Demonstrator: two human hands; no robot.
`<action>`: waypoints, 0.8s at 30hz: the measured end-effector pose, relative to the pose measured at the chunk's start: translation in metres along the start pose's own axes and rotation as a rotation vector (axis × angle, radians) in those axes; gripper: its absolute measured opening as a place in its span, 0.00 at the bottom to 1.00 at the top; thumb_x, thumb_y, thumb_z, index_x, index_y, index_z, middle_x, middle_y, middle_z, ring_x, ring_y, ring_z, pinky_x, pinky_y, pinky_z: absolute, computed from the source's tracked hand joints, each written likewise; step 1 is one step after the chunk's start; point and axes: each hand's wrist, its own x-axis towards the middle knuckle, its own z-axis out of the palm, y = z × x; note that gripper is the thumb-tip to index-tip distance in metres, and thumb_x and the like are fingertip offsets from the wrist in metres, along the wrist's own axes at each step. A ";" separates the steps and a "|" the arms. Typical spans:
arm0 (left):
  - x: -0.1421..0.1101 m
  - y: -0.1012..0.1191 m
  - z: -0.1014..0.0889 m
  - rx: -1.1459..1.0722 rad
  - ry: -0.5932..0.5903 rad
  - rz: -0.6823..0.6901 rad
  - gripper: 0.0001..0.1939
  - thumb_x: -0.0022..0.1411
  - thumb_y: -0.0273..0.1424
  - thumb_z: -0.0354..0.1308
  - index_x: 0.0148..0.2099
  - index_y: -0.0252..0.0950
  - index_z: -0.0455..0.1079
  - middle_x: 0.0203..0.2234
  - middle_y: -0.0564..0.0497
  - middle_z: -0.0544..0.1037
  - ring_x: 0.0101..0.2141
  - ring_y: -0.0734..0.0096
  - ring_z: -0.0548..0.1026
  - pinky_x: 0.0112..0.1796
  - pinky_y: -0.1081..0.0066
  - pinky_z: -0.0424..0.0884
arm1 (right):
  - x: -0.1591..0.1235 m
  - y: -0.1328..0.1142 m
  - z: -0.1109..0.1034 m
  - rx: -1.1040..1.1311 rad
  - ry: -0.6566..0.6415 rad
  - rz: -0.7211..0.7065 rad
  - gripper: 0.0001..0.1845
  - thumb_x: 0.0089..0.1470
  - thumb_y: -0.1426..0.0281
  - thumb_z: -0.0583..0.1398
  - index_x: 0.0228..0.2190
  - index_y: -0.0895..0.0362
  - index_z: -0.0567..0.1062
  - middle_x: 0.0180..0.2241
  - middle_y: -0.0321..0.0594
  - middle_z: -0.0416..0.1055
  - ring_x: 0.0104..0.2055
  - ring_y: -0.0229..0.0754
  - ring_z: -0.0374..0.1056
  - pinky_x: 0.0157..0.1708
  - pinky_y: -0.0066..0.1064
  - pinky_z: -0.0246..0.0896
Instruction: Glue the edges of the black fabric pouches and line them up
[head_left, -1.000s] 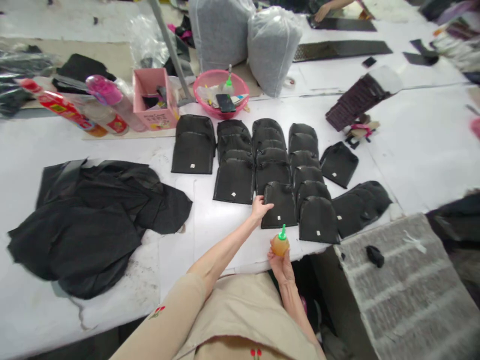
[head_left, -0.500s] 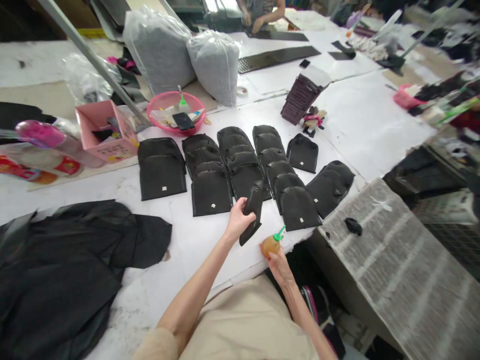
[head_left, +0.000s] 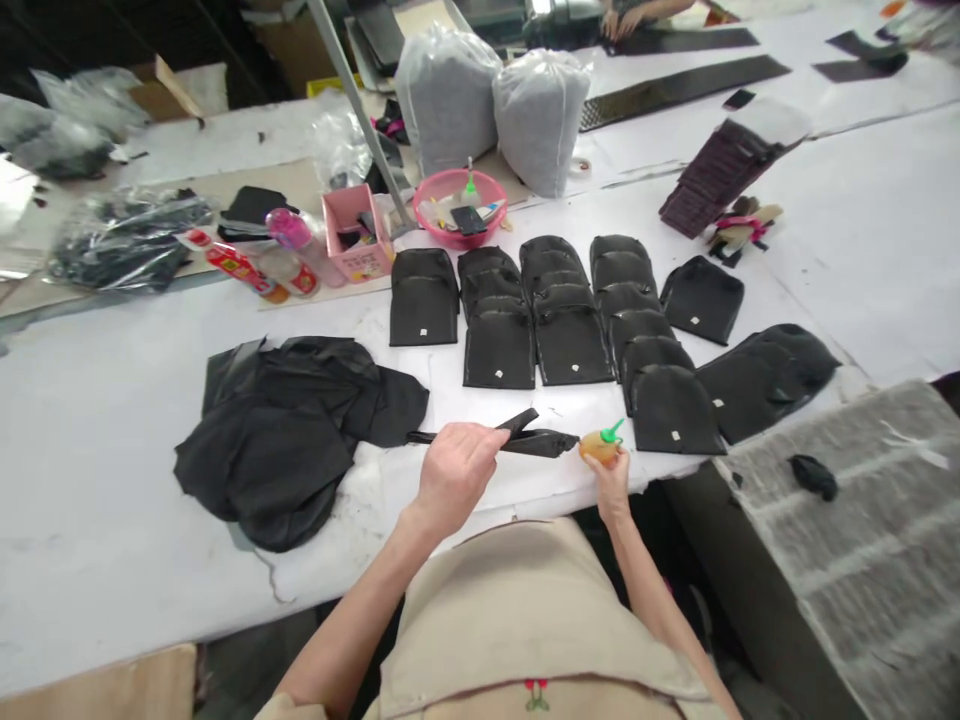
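Black and thin, seen nearly edge-on from the head view: grips a piece [head_left: 540,442] in the left hand [head_left: 457,465], curling the fingers closely over its middle, with their tips partly out of sight. Holds it above the white table [head_left: 112,430], near the front edge, with one end toward the crumpled cloth [head_left: 277,440] on the left and the other just beside the bottle [head_left: 597,447]; cannot tell whether touching. Clasps this amber bottle between thumb and bent fingers of the right hand [head_left: 613,482], tilting its green nozzle [head_left: 613,433] up and to the right, away from the piece.

Beyond both hands, shows four columns of overlapping black pouches [head_left: 572,345], with a small white tag on the nearest of each. To their right, shows a lone pouch [head_left: 703,298] and a slanting row [head_left: 776,385], then a grey mat [head_left: 885,540] at lower right with a dark scrap [head_left: 814,477] on top. Behind the columns, shows a pink basin [head_left: 454,239] with a phone [head_left: 469,221] inside, a pink box [head_left: 361,264] to its left and two grey sacks [head_left: 448,100]. Farther off, shows a co-worker's hands [head_left: 632,18] at a black strip [head_left: 686,40].
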 end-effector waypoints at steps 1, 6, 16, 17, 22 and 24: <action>-0.008 -0.001 -0.004 0.021 0.003 0.035 0.17 0.65 0.18 0.51 0.51 0.39 0.70 0.36 0.50 0.82 0.38 0.66 0.79 0.43 0.64 0.72 | 0.002 0.002 0.003 -0.043 0.002 -0.026 0.39 0.32 0.60 0.74 0.45 0.52 0.64 0.45 0.37 0.73 0.47 0.45 0.71 0.54 0.46 0.64; -0.044 -0.003 -0.015 0.084 0.014 0.138 0.12 0.67 0.22 0.55 0.50 0.40 0.71 0.39 0.49 0.83 0.42 0.66 0.80 0.46 0.64 0.71 | 0.006 0.014 0.004 -0.292 0.047 -0.074 0.39 0.27 0.57 0.74 0.42 0.52 0.66 0.46 0.43 0.72 0.54 0.55 0.67 0.60 0.52 0.54; -0.054 0.012 -0.013 0.115 -0.008 0.193 0.11 0.67 0.23 0.57 0.51 0.38 0.72 0.40 0.46 0.83 0.43 0.63 0.81 0.47 0.63 0.71 | 0.009 0.014 -0.039 -0.602 -0.118 -0.337 0.38 0.38 0.54 0.71 0.49 0.55 0.70 0.57 0.53 0.69 0.61 0.57 0.62 0.64 0.52 0.53; -0.053 0.015 -0.012 0.122 -0.006 0.190 0.12 0.67 0.22 0.57 0.51 0.38 0.72 0.40 0.46 0.83 0.42 0.62 0.81 0.47 0.62 0.71 | 0.011 0.009 -0.055 -0.659 -0.138 -0.375 0.35 0.43 0.54 0.69 0.50 0.56 0.70 0.57 0.53 0.69 0.61 0.57 0.62 0.63 0.52 0.54; -0.051 0.015 -0.001 0.180 0.009 0.142 0.20 0.62 0.22 0.61 0.55 0.41 0.73 0.38 0.49 0.84 0.38 0.61 0.82 0.44 0.62 0.73 | 0.040 -0.032 -0.165 -0.932 0.129 -0.429 0.21 0.56 0.59 0.59 0.48 0.58 0.73 0.51 0.54 0.74 0.54 0.53 0.68 0.57 0.47 0.62; -0.050 0.011 0.008 0.169 0.024 0.089 0.27 0.62 0.24 0.61 0.61 0.47 0.70 0.39 0.52 0.84 0.38 0.57 0.82 0.42 0.58 0.75 | 0.058 -0.052 -0.214 -1.001 0.344 -0.372 0.19 0.56 0.61 0.58 0.45 0.59 0.74 0.47 0.53 0.75 0.51 0.52 0.69 0.54 0.44 0.63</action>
